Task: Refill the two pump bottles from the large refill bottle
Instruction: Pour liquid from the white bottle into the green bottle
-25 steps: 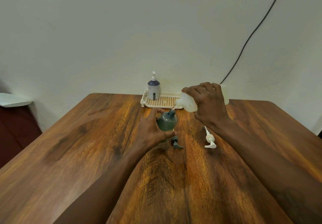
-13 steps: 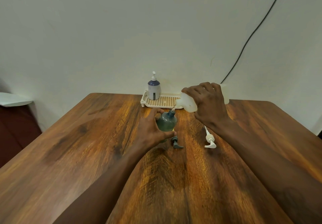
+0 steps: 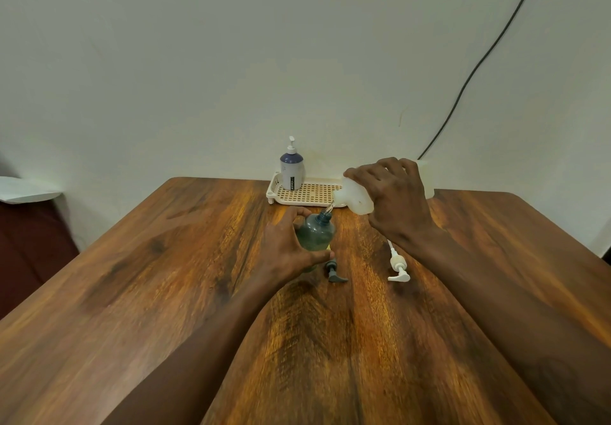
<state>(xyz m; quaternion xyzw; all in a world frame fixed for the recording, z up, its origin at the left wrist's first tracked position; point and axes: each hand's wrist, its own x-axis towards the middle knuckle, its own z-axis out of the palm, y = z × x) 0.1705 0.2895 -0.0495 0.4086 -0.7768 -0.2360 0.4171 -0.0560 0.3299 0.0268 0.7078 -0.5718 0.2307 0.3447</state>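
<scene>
On the table (image 3: 139, 279), my right hand (image 3: 398, 201) clasps the large refill bottle (image 3: 355, 197), tipped leftward, spout just above the mouth of the teal pump bottle (image 3: 315, 234) (thin stream (image 3: 329, 208) visible). My left hand (image 3: 285, 254) wraps that bottle, upright.

Two bare arms, that's basically it: left hand (image 3: 284, 249) and right hand (image 3: 396, 199) uncovered, forearms (image 3: 198, 342) bare down to the bottom edge. Knuckles stand out on the right one, and the left's thumbnail (image 3: 328, 253) just shows.

Glossy wood-grain table (image 3: 165, 292); translucent plastic refill bottle (image 3: 357, 198).
</scene>
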